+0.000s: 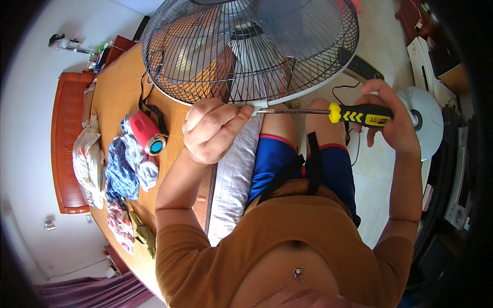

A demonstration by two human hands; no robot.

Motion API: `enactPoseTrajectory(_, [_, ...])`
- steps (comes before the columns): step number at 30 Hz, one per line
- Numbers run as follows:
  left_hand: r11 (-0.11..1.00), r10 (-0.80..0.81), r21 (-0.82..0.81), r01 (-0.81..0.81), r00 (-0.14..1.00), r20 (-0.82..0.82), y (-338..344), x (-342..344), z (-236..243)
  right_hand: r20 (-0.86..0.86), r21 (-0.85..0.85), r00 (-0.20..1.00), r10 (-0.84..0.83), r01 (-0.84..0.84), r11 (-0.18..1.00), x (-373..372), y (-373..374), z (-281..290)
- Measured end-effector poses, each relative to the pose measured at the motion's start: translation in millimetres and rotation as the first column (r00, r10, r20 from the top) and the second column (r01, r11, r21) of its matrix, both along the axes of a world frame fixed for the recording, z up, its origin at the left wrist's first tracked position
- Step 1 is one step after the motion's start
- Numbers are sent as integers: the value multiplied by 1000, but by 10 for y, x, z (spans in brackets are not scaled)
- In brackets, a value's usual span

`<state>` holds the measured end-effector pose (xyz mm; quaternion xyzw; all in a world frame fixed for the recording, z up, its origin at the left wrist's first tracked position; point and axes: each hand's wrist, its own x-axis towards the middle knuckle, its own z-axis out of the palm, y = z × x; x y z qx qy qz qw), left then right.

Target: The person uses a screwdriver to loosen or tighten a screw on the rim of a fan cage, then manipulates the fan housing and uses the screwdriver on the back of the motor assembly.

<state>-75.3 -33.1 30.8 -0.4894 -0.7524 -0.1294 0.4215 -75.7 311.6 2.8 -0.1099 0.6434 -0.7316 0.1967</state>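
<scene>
A fan head with a dark wire guard (pixel 177 84) and a pale rim (pixel 303 95) stands upright in front of my lap. At the bottom of that rim, my left hand (pixel 211 128) pinches a small pale clip (pixel 260 104) between thumb and fingers. My right hand (pixel 403 120) holds a screwdriver (pixel 359 114) with a black and yellow handle, its butt against the palm and several fingers loosely apart. The metal shaft lies level, pointing left. Its tip meets the clip beside my left thumb; any screw there is too small to make out.
On the mat-covered bed (pixel 118 92) to the left lie a red cylindrical speaker (pixel 144 128), crumpled clothes (pixel 123 167) and a plastic bag (pixel 88 161). A grey-white cushion (pixel 236 179) is beside my thigh. Right of my hand is a round pale disc (pixel 429 118), near dark furniture.
</scene>
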Motion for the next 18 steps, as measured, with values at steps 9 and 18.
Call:
enactPoseTrajectory(9, [994,61,-89,-59,998,25,6,76,13,-424,160,899,-109,193,968,-56,20,-23])
enactPoseTrajectory(18, [991,70,-119,-65,997,40,42,45,40,-512,-11,853,-98,108,994,60,11,-40])
